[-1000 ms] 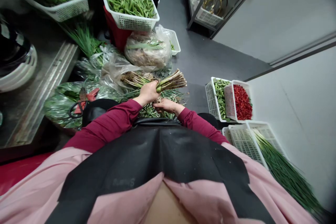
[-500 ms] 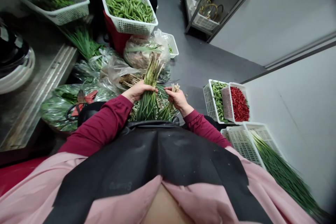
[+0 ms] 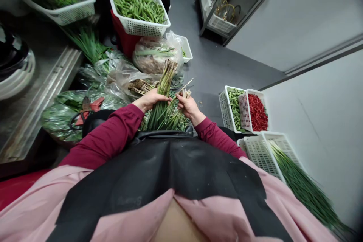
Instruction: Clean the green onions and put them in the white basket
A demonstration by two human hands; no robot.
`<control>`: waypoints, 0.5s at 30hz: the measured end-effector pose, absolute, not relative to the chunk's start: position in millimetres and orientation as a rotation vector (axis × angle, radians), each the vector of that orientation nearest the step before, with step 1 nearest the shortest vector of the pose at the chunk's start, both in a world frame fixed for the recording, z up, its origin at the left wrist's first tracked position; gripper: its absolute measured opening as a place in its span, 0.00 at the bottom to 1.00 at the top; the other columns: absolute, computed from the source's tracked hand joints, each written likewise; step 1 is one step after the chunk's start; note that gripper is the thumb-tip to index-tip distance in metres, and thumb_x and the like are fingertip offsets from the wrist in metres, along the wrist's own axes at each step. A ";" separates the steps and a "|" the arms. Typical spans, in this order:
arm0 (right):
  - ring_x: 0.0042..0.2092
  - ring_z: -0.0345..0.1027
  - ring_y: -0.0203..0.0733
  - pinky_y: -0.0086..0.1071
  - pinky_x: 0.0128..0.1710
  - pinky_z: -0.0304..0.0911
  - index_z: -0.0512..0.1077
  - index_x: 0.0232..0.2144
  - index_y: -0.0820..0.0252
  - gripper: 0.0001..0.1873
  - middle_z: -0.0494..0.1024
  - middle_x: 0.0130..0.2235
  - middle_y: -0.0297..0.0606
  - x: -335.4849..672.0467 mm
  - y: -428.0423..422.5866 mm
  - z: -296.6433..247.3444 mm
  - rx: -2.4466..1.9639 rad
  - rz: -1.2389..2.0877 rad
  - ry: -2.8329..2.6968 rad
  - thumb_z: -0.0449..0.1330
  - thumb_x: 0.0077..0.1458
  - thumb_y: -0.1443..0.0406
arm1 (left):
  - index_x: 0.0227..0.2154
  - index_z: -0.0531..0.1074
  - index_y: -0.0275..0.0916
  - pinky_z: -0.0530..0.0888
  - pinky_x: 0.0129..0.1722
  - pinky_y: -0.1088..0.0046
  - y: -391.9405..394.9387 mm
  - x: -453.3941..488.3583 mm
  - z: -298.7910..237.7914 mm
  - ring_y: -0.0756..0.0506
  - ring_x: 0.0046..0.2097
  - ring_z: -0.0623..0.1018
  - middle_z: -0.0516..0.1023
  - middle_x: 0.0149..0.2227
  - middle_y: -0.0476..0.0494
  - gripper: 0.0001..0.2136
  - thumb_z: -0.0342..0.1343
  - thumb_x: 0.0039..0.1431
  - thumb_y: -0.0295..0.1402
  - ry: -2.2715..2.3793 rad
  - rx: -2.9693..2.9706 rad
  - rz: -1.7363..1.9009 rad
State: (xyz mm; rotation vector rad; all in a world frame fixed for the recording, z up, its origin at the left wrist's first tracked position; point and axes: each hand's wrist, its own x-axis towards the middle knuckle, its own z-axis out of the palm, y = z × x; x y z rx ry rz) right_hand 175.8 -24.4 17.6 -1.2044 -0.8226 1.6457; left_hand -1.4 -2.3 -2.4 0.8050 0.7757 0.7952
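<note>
My left hand (image 3: pixel 151 99) is closed round a thick bunch of scallions (image 3: pixel 166 79), their brownish root ends pointing up and the green leaves hanging down. Close beside it, my right hand (image 3: pixel 189 106) is closed on a smaller bunch of scallions with pale, cleaned ends (image 3: pixel 186 93). A single scallion stalk (image 3: pixel 185 85) slants up from the right fingers, its thin tip to the upper right. Below both hands, green leaves and loose trimmings lie in front of the black apron (image 3: pixel 181 159).
Ahead stand a basket of green peppers (image 3: pixel 138 22) and a plastic bag of vegetables (image 3: pixel 157 58). Scissors with dark handles (image 3: pixel 76 121) lie on bagged greens at left. Baskets of red chillies (image 3: pixel 257 112) and long scallions (image 3: pixel 300 176) stand at right. Behind the bags, a person sits.
A single stalk now sticks out from my right fingers. My right hand has shifted slightly left, towards the bunch in my left hand, whose root ends tilt a little further right.
</note>
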 end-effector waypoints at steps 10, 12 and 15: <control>0.17 0.43 0.24 0.24 0.20 0.46 0.67 0.35 0.60 0.14 0.55 0.18 0.20 176.8 -29.8 20.4 -1.019 1.732 -0.905 0.66 0.48 0.62 | 0.36 0.79 0.31 0.73 0.39 0.65 -11.4 6.1 0.0 0.44 0.32 0.78 0.81 0.32 0.40 0.20 0.69 0.35 0.30 0.739 0.816 0.798; 0.17 0.43 0.24 0.24 0.20 0.46 0.66 0.36 0.59 0.15 0.55 0.18 0.20 177.0 -30.7 20.0 -1.012 1.735 -0.903 0.66 0.48 0.62 | 0.36 0.78 0.30 0.73 0.40 0.65 -12.0 6.4 0.3 0.44 0.33 0.78 0.81 0.32 0.40 0.20 0.69 0.35 0.30 0.728 0.825 0.790; 0.17 0.42 0.24 0.24 0.20 0.47 0.66 0.35 0.58 0.17 0.55 0.18 0.20 176.3 -32.0 19.4 -1.002 1.723 -0.918 0.67 0.46 0.59 | 0.37 0.78 0.31 0.73 0.41 0.65 -13.7 7.7 2.3 0.43 0.35 0.78 0.81 0.33 0.40 0.22 0.69 0.33 0.29 0.721 0.839 0.792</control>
